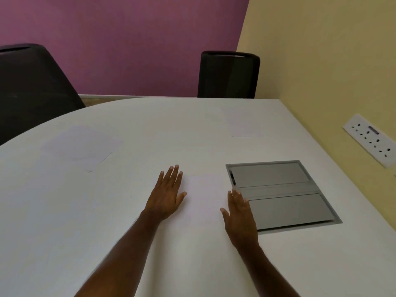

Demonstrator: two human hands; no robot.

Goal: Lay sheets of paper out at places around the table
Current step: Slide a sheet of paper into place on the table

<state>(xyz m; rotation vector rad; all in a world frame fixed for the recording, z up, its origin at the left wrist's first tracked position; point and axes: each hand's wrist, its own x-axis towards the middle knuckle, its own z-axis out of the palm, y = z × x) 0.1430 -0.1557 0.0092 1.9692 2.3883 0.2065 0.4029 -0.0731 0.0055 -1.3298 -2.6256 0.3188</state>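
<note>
Three white sheets lie flat on the white table (53, 211), faint against it. One sheet (81, 146) is at the left, before the left chair. A second sheet (244, 123) lies at the far right, before the far chair. A third sheet (203, 196) lies in the middle, between my hands. My left hand (166, 194) rests flat at its left edge, fingers spread. My right hand (240, 217) rests flat at its right edge, overlapping the grey panel's corner. Neither hand grips anything.
A grey hinged cable panel (282, 194) is set into the table at the right. Two black chairs stand at the far side, one at the left (32, 86) and one at the back (228, 75). A white socket strip (370, 139) is on the yellow wall.
</note>
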